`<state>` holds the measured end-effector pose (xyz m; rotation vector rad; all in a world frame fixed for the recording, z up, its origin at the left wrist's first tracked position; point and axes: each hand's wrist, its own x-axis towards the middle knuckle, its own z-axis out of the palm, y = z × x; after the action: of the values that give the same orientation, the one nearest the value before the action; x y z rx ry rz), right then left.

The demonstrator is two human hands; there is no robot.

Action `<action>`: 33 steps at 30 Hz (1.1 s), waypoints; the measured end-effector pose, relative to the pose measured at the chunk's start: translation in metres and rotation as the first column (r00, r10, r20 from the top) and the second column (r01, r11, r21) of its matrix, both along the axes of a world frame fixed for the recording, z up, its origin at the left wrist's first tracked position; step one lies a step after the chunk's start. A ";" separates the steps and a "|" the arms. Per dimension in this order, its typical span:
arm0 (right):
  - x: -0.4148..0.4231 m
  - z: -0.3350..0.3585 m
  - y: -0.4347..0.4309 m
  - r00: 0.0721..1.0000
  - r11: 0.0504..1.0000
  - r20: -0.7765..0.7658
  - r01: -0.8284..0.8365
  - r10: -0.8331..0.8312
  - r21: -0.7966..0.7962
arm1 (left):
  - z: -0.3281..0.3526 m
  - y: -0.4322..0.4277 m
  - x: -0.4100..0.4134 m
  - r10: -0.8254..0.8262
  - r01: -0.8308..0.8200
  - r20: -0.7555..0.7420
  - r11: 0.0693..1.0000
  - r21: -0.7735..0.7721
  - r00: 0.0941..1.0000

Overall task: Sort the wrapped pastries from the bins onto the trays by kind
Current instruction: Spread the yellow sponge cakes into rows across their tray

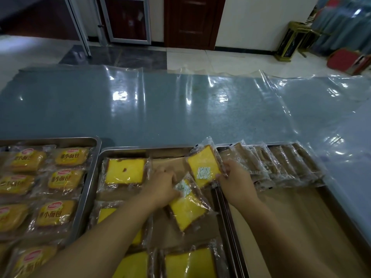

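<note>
**Two cake slices in hand over a tray with one gap left**

The blue-grey bench under its clear plastic sheet [180, 109] fills the upper half of the frame, bare of pastries. Along the lower edge sit three steel trays. The left steel tray [94, 145] holds orange-labelled wrapped small breads [66, 179] in neat columns. The middle steel tray lined with brown paper [144, 152] carries yellow cake slices in clear wrappers, one at its upper left [125, 170]. The right steel tray [329, 199] has a leaning row of brown wrapped pastries [281, 165] along its top, close to the far rim.

The right hand [236, 181], at lower centre, pinches a wrapped yellow cake slice with a white sachet [204, 170] by its lower corner, raised and tilted over the seam between the middle and right trays. The left hand [160, 187] closes its grip on the upper end of a second wrapped yellow slice [186, 209], which lies slanted on the brown paper.

Judged from here, the risks are these:
- The corner pinch on slick film may slip, dropping the slice among the brown pastries.
- The right wrist is touching or just beside the leaning brown row and could topple it.
- The slanted slice may overlap its neighbours if not squared.
</note>
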<state>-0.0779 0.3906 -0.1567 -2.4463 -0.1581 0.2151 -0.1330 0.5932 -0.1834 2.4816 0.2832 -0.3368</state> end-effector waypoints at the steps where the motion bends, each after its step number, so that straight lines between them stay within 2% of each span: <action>1: 0.000 0.000 0.001 1.000 1.000 0.009 -0.004 0.004 0.004 | 0.000 0.000 -0.004 0.014 -0.014 0.002 0.999 -0.034 1.000; 6: -0.002 0.003 0.000 0.999 0.998 0.033 -0.018 0.016 0.062 | 0.004 0.004 -0.022 0.104 -0.089 0.058 0.973 -0.215 0.993; 9: -0.002 0.008 0.002 0.997 0.995 0.075 -0.021 0.014 0.095 | 0.015 0.009 -0.029 0.157 -0.110 0.186 0.965 -0.239 0.970; 11: 0.000 0.014 0.004 0.992 0.994 0.127 -0.025 0.012 0.104 | 0.026 0.010 -0.035 0.222 -0.134 0.271 0.942 -0.307 0.937; 17: 0.001 0.030 0.016 0.956 0.977 0.291 -0.089 0.029 0.195 | 0.029 0.013 -0.067 0.241 -0.044 0.367 0.882 -0.469 0.898; 19: 0.001 0.032 0.019 0.918 0.982 0.391 -0.129 0.066 0.138 | 0.020 0.016 -0.080 0.181 0.007 0.440 0.920 -0.392 0.880; 22: -0.002 0.032 0.024 0.789 0.960 0.568 -0.281 0.236 -0.009 | 0.008 0.021 -0.095 -0.097 0.141 0.514 0.989 -0.046 0.852; 24: -0.006 0.027 0.025 0.711 0.912 0.584 -0.385 0.392 -0.145 | 0.007 0.025 -0.101 -0.320 0.290 0.494 0.947 0.139 0.808; 26: -0.009 0.019 0.023 0.700 0.856 0.492 -0.436 0.517 -0.279 | 0.008 0.028 -0.104 -0.461 0.371 0.425 0.885 0.280 0.779; 28: -0.012 0.011 0.020 0.731 0.793 0.332 -0.474 0.597 -0.383 | 0.009 0.032 -0.107 -0.482 0.387 0.374 0.871 0.302 0.792; 31: -0.018 -0.002 0.020 0.740 0.675 0.114 -0.526 0.663 -0.517 | 0.007 0.037 -0.106 -0.398 0.325 0.398 0.915 0.241 0.826; 33: -0.025 -0.009 0.023 0.745 0.686 0.119 -0.524 0.656 -0.504 | 0.006 0.041 -0.102 -0.306 0.214 0.464 0.947 0.241 0.831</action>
<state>-0.1030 0.4140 -0.1654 -2.7830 -1.1849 0.1810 -0.2345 0.6342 -0.1773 2.6811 -0.2575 0.2408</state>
